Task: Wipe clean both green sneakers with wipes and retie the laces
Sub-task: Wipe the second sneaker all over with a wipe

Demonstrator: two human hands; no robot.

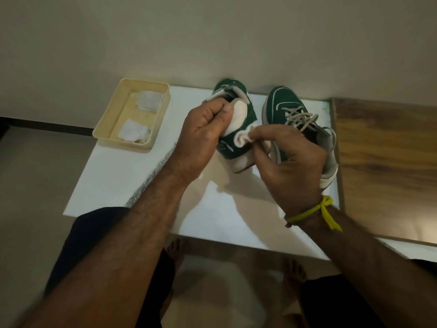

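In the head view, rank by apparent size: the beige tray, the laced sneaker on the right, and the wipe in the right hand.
1. Beige tray and laced sneaker: look about alike, so I won't rank them.
2. Wipe: clearly smallest, though the right hand hides part of it.

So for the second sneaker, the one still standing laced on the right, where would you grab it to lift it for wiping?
Probably at the collar near the heel, from above on the near side. The laced sneaker stands upright, toe towards the wall, with its opening facing up, so fingers could hook inside much as the left hand grips the other sneaker.
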